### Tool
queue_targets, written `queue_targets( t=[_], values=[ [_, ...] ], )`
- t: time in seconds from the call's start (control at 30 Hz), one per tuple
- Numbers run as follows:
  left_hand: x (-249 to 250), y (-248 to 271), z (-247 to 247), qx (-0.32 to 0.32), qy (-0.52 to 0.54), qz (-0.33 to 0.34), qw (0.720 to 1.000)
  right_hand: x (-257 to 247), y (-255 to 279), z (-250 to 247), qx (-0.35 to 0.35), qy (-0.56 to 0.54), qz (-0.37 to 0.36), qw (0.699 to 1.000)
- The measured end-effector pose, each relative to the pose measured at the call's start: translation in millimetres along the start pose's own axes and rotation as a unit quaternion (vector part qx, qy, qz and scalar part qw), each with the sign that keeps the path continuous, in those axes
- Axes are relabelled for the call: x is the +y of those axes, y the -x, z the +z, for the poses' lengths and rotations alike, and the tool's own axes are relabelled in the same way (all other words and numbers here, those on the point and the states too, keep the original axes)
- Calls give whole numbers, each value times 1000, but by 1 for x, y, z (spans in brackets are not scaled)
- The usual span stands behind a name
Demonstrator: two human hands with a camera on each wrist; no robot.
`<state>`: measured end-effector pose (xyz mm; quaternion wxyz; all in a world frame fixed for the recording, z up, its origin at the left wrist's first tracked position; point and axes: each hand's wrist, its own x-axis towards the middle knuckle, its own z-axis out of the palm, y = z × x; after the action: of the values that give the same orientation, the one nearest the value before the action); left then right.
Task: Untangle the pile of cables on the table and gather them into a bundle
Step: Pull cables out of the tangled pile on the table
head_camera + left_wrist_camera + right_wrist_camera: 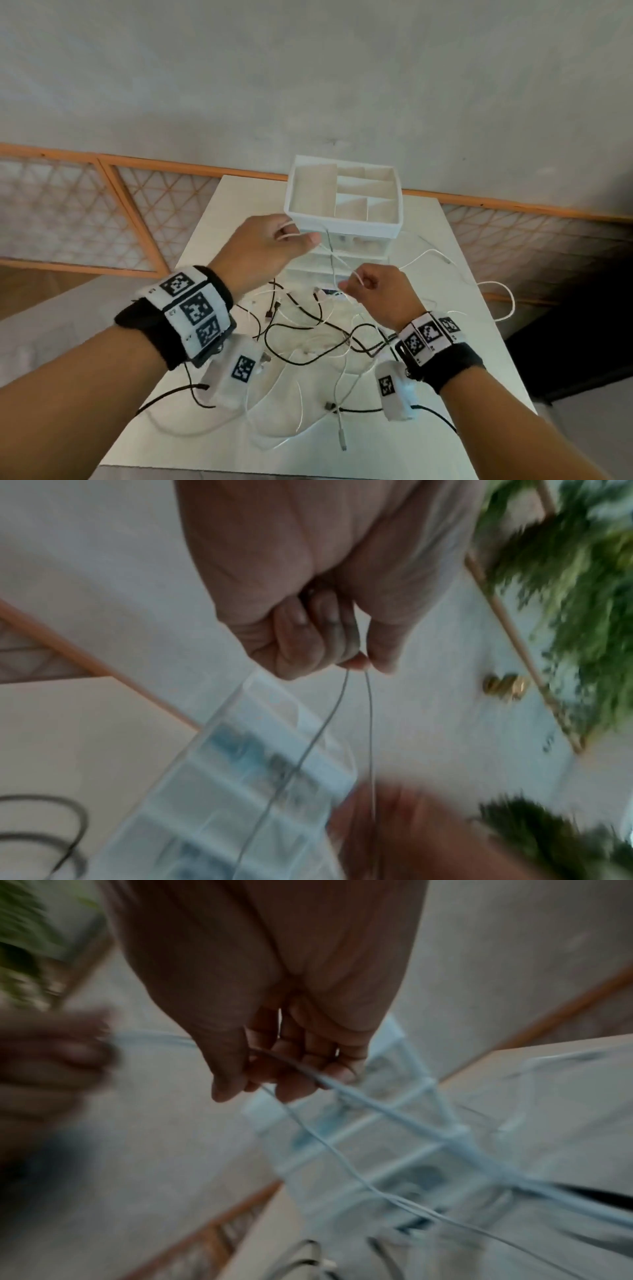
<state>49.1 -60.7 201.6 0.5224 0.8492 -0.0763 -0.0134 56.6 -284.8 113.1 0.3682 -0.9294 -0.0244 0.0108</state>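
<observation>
Cables (308, 329) mostly lie tangled on the counter (445, 342), no bundle formed; left hand (263, 246) and right hand (376, 291) each pinch what seems one white cable (334, 263) lifted clear, the rest unsorted.

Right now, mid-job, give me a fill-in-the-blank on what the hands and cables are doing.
1. Both hands pinch a ____ cable.
2. The left hand is held ____ than the right hand.
3. The pile mixes white and ____ cables.
4. The organizer compartments look ____.

Missing: white; higher; black; empty
</observation>
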Motion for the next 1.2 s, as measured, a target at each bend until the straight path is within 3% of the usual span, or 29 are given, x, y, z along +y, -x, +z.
queue_targets(
  t=[0.1, 0.17, 0.2, 0.27, 0.33, 0.4, 0.43, 0.5, 0.57, 0.63, 0.73, 0.83, 0.93, 1.03, 1.1, 1.2],
  values=[
    [14, -9, -17, 92, 60, 36, 993, 47, 1, -7, -89, 203, 109, 969],
    [10, -12, -12, 106, 42, 31, 993, 46, -7, -21, -79, 263, 111, 955],
    [4, -12, -6, 101, 21, 16, 995, 37, -13, -33, -49, 242, 90, 965],
    [-8, -11, 7, 98, -36, -33, 994, 8, -28, -64, 32, 91, 50, 994],
    [-14, -13, 13, 114, -26, -101, 988, -19, -35, -96, 160, -26, -43, 986],
    [-11, -21, 10, 158, 91, -169, 969, -22, -33, -107, 233, -14, -112, 966],
    [-8, -24, 6, 181, 156, -191, 952, -11, -32, -103, 205, 37, -99, 973],
    [-1, -29, -4, 199, 241, -197, 929, 24, -24, -80, 57, 201, -2, 978],
    [5, -27, -6, 170, 264, -180, 932, 52, -18, -62, -48, 244, 55, 967],
    [8, -24, 6, 130, 262, -170, 941, 45, -16, -60, -56, 175, 44, 982],
    [16, -25, 42, 67, 240, -134, 959, -5, -14, -65, -60, 39, -57, 996],
    [24, -28, 80, 4, 251, -89, 964, -51, -12, -74, -65, -90, -122, 986],
    [11, -30, 97, -36, 247, -90, 964, -61, -16, -84, 5, -150, -111, 982],
    [-29, -26, 88, -86, 14, -35, 996, -53, -22, -105, 149, -230, -89, 957],
    [-62, -20, 75, -135, -142, -49, 979, -47, -27, -120, 240, -254, -97, 932],
    [-97, -15, 50, -152, -188, -103, 965, -38, -31, -121, 276, -170, -97, 941]
  ],
)
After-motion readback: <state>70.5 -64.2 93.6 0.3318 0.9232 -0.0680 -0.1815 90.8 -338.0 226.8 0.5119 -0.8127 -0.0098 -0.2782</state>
